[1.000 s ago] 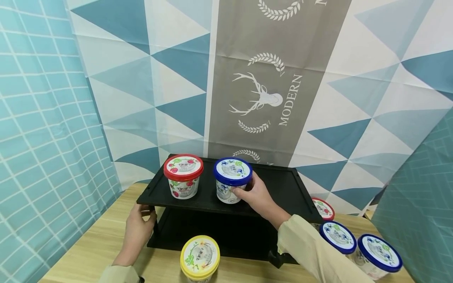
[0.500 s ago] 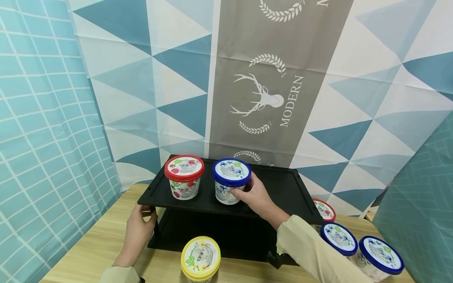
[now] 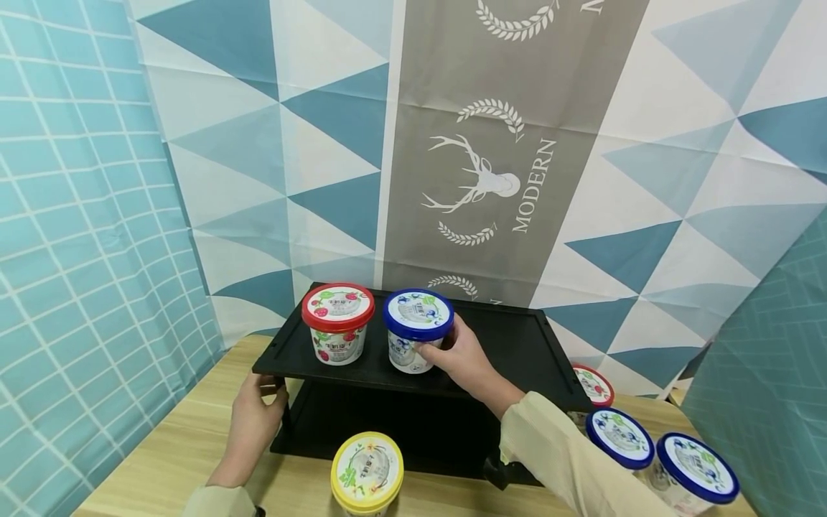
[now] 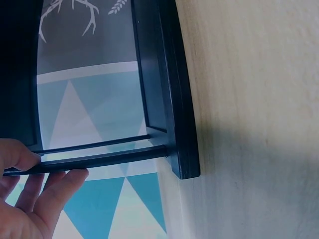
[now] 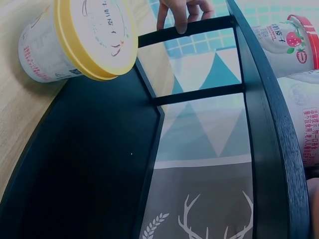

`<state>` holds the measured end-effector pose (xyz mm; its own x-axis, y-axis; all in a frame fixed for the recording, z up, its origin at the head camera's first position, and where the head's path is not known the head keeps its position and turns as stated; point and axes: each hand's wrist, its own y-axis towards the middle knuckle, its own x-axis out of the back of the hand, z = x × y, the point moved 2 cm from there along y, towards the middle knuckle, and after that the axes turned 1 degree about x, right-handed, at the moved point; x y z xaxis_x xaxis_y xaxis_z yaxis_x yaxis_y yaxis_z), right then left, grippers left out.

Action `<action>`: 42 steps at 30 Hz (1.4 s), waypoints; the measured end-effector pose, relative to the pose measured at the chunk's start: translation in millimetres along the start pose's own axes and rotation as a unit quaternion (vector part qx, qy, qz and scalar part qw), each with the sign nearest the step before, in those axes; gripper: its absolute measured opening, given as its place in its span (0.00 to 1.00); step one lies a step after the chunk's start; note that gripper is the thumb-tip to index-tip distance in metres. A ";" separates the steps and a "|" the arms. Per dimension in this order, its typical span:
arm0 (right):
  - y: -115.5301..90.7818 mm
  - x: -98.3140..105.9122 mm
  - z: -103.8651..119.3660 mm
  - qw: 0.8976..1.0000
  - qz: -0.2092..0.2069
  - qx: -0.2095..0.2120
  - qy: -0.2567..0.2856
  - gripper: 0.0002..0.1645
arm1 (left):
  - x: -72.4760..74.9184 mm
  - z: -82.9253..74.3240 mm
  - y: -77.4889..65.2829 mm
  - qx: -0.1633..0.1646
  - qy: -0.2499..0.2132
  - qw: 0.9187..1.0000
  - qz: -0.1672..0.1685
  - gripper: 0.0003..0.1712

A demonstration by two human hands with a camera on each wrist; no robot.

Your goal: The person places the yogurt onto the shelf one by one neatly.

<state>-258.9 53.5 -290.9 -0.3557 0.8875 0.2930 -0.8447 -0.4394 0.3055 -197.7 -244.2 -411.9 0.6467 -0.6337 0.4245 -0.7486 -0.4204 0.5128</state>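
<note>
On the upper tier of a black two-tier rack [image 3: 510,345], my right hand [image 3: 470,365] grips a tub with a blue lid [image 3: 418,314], thumb on its near side. Just left of it stands a red-lidded tub [image 3: 338,309], a narrow gap away in the head view. My left hand [image 3: 253,420] holds the rack's left end under the upper tier. In the left wrist view its thumb and fingers pinch a black upright post [image 4: 114,158]. A yellow-lidded tub [image 3: 367,470] stands in front of the rack; the right wrist view shows its side [image 5: 42,50].
Right of the rack, on the wooden table [image 3: 155,438], are a red-lidded tub [image 3: 593,385], partly hidden, and two blue-lidded tubs [image 3: 620,436]. A patterned curtain [image 3: 336,143] hangs behind. The lower tier [image 3: 388,424] sits in shadow.
My right hand has slid the blue-lidded tub slightly left, closer to the red-lidded one. The left hand keeps its hold on the rack post.
</note>
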 end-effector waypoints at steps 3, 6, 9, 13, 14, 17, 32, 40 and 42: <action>-0.1 -1.6 0.3 1.000 -0.001 0.002 -0.001 0.36 | -0.2 -0.8 0.3 -0.002 0.002 1.000 0.002 0.19; 0.4 -3.2 0.4 1.000 0.000 0.001 -0.002 0.37 | -0.3 -0.8 0.2 -0.002 0.002 1.000 0.002 0.19; 1.0 -4.4 -0.1 1.000 0.002 0.006 -0.007 0.37 | -0.2 -0.7 0.1 0.001 0.002 1.000 0.002 0.19; 0.8 -4.7 -0.4 1.000 0.008 0.007 -0.007 0.37 | -0.1 -0.7 -0.4 0.007 0.003 1.000 0.004 0.19; 0.7 -4.6 -0.4 1.000 0.010 0.004 -0.007 0.37 | -0.1 -0.7 -0.5 0.008 0.004 1.000 0.005 0.19; 0.6 -4.4 -0.3 1.000 0.015 -0.003 0.000 0.36 | -0.1 -1.0 -0.9 0.009 0.004 1.000 0.006 0.20; 1.5 -7.1 0.2 1.000 0.018 -0.014 -0.007 0.37 | -1.1 -1.8 0.2 0.011 -0.003 1.000 0.006 0.20; 4.6 -8.3 -0.9 0.999 0.027 -0.036 -0.004 0.37 | 0.3 -1.1 -0.1 0.006 0.001 1.000 -0.001 0.21; 5.4 -8.2 -0.9 0.999 0.027 -0.038 -0.002 0.37 | 0.2 -1.3 -0.2 0.005 0.000 1.000 -0.002 0.21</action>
<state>-260.9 44.0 -292.5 -0.4010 0.8620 0.3102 -0.8524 -0.4751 0.2185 -197.2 -243.4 -411.0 0.6493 -0.6326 0.4221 -0.7476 -0.4292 0.5068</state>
